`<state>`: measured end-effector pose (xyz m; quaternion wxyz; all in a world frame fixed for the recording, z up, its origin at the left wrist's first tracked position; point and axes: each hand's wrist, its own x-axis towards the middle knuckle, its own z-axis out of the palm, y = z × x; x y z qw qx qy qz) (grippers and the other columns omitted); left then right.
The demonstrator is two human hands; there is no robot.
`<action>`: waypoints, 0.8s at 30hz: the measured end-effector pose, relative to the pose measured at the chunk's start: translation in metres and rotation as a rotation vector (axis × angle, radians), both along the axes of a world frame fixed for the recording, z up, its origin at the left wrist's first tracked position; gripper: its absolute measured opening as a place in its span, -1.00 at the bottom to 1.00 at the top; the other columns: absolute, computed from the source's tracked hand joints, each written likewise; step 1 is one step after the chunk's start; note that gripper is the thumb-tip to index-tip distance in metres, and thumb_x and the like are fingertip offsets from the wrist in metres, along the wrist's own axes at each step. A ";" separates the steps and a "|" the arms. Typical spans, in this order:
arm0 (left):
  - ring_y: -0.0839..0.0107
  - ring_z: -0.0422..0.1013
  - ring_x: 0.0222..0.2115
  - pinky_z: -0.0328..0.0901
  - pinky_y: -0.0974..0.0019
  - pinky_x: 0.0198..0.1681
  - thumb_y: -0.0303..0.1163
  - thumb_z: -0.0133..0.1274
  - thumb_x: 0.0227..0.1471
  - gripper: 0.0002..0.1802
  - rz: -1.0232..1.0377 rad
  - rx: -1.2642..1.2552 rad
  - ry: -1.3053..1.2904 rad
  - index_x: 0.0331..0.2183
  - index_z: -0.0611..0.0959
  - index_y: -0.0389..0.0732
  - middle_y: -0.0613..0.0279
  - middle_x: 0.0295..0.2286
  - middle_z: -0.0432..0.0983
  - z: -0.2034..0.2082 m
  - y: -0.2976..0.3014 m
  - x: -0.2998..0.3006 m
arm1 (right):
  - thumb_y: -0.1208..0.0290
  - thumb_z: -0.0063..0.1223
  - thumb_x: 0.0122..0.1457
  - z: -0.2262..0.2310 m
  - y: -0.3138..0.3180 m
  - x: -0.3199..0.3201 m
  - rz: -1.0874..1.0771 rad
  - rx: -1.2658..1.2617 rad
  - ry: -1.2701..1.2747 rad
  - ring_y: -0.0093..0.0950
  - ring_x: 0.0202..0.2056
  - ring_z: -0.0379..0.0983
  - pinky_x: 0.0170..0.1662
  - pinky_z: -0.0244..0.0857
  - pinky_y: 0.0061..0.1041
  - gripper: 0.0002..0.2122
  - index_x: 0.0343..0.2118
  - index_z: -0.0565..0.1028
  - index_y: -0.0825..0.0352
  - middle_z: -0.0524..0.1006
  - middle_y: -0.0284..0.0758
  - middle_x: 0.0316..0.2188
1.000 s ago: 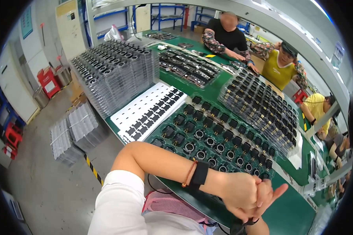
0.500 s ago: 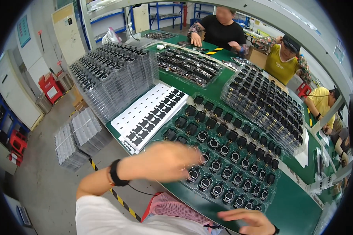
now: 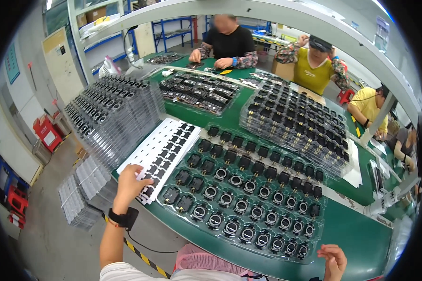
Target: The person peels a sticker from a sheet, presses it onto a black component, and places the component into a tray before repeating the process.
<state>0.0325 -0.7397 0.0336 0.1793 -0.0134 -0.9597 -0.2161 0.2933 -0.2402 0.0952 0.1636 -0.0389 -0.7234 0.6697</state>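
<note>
My left hand [image 3: 130, 185] is at the near edge of a white sheet stack [image 3: 166, 140], thumb and index finger spread over the black die-cut stickers [image 3: 171, 152] that lie on it in rows. No part shows between these fingers. To the right of the stack lies a clear plastic tray [image 3: 204, 229] holding small black modules. Many near modules show a round silver ring [image 3: 231, 227]; others are plain black on top. My right hand [image 3: 333, 262] hovers off the tray's near right corner, fingers loosely curled and apart from the thumb, with nothing seen in it.
Tall stacks of loaded clear trays stand at the back left [image 3: 117, 126] and back right [image 3: 290, 126]. Between them lies a tray of dark parts [image 3: 199, 91]. Bundled trays [image 3: 86, 192] sit beside the green table [image 3: 351, 234]. Several people work across from me.
My left hand has moved left from above the clear tray to the white sheets. My right hand has shifted right and turned upward. The whole view has swung a little to the right.
</note>
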 end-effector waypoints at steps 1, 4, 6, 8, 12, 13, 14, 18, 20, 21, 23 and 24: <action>0.15 0.42 -0.41 0.32 0.22 -0.31 -0.25 0.33 -0.35 -0.47 0.012 0.104 -0.022 -0.30 0.58 -0.37 -0.03 -0.38 0.49 -0.001 -0.008 -0.005 | 0.29 -0.06 0.21 0.004 0.003 -0.004 -0.013 0.050 -0.054 -0.32 -0.10 0.38 -0.01 0.23 -0.37 -0.69 -0.17 0.44 0.48 0.43 -0.13 -0.10; 0.21 0.43 -0.54 0.31 0.26 -0.41 -0.32 0.31 -0.31 -0.60 0.044 0.313 -0.077 -0.39 0.60 -0.38 -0.02 -0.49 0.52 0.003 -0.006 -0.008 | 0.32 -0.06 0.21 0.014 0.013 -0.007 -0.040 0.115 -0.111 -0.34 -0.12 0.39 -0.02 0.24 -0.38 -0.72 -0.17 0.45 0.46 0.45 -0.16 -0.12; 0.31 0.42 -0.60 0.28 0.31 -0.48 -0.40 0.27 -0.27 -0.69 0.120 0.222 -0.014 -0.42 0.59 -0.38 0.06 -0.57 0.52 0.008 -0.002 -0.004 | 0.36 -0.07 0.21 0.020 0.016 -0.007 -0.065 0.140 -0.109 -0.36 -0.14 0.40 -0.02 0.24 -0.40 -0.74 -0.17 0.45 0.45 0.47 -0.20 -0.14; 0.36 0.41 -0.63 0.27 0.34 -0.51 -0.43 0.25 -0.24 -0.73 0.166 0.171 0.021 -0.44 0.59 -0.39 0.10 -0.62 0.52 0.022 -0.003 0.001 | 0.38 -0.07 0.21 0.027 0.015 -0.007 -0.046 0.272 -0.131 -0.34 -0.14 0.40 -0.02 0.24 -0.39 -0.75 -0.16 0.45 0.45 0.47 -0.19 -0.14; 0.62 0.30 -0.67 0.18 0.44 -0.61 -0.50 0.17 -0.18 -0.87 0.014 0.441 0.140 -0.49 0.58 -0.32 0.20 -0.70 0.42 0.045 0.022 0.011 | 0.44 -0.05 0.17 0.041 -0.002 -0.014 -0.059 0.648 -0.125 -0.28 -0.12 0.40 -0.01 0.23 -0.37 -0.75 -0.12 0.44 0.43 0.46 -0.16 -0.13; 0.65 0.28 -0.68 0.17 0.45 -0.62 -0.51 0.17 -0.16 -0.90 -0.108 0.571 0.109 -0.51 0.57 -0.31 0.21 -0.71 0.41 0.046 0.039 0.015 | 0.46 -0.03 0.14 0.046 -0.011 -0.017 -0.111 0.755 -0.074 -0.25 -0.11 0.39 0.00 0.23 -0.36 -0.74 -0.11 0.44 0.41 0.46 -0.15 -0.13; 0.64 0.30 -0.68 0.19 0.45 -0.61 -0.48 0.18 -0.14 -0.87 -0.216 0.519 -0.003 -0.49 0.58 -0.31 0.21 -0.69 0.43 0.062 0.064 0.027 | 0.49 -0.01 0.12 0.050 -0.019 -0.022 -0.162 0.862 -0.023 -0.22 -0.10 0.39 0.01 0.22 -0.35 -0.73 -0.10 0.43 0.39 0.46 -0.13 -0.13; 0.46 0.43 -0.64 0.29 0.44 -0.55 -0.36 0.16 -0.05 -0.79 -0.777 0.420 -0.251 -0.35 0.61 -0.29 0.16 -0.61 0.51 0.075 0.129 0.057 | 0.52 0.05 0.02 0.057 -0.052 -0.050 -0.077 1.238 0.296 -0.15 -0.04 0.34 0.04 0.19 -0.30 -0.67 -0.08 0.44 0.32 0.44 -0.09 -0.09; 0.39 0.47 -0.62 0.32 0.42 -0.52 -0.35 0.14 -0.02 -0.77 -0.865 0.384 -0.327 -0.32 0.61 -0.29 0.14 -0.59 0.52 0.083 0.147 0.070 | 0.57 -0.01 0.01 0.058 -0.070 -0.063 0.248 1.474 0.457 -0.18 0.01 0.30 0.07 0.18 -0.27 -0.66 -0.08 0.45 0.29 0.42 -0.13 -0.04; 0.30 0.47 -0.60 0.32 0.36 -0.53 -0.33 0.09 0.01 -0.78 -1.007 0.397 -0.443 -0.33 0.57 -0.27 0.10 -0.58 0.51 0.085 0.154 0.074 | 0.57 -0.01 0.01 0.053 -0.073 -0.067 0.257 1.478 0.465 -0.18 0.01 0.30 0.07 0.18 -0.27 -0.66 -0.08 0.45 0.29 0.42 -0.13 -0.04; 0.20 0.48 -0.59 0.33 0.29 -0.53 -0.30 0.04 0.04 -0.79 -1.150 0.411 -0.555 -0.34 0.54 -0.25 0.05 -0.57 0.50 0.086 0.151 0.077 | 0.42 -0.04 0.06 0.038 -0.078 -0.074 0.364 1.557 0.374 -0.18 0.02 0.32 0.11 0.11 -0.20 -0.69 -0.09 0.46 0.23 0.42 -0.23 -0.02; 0.17 0.48 -0.54 0.33 0.25 -0.50 -0.31 0.03 0.04 -0.80 -1.078 0.385 -0.436 -0.34 0.54 -0.25 0.02 -0.55 0.50 0.083 0.145 0.073 | 0.35 -0.06 0.08 0.030 -0.078 -0.079 0.432 1.589 0.331 -0.18 0.02 0.32 0.13 0.08 -0.17 -0.70 -0.09 0.47 0.20 0.42 -0.28 0.00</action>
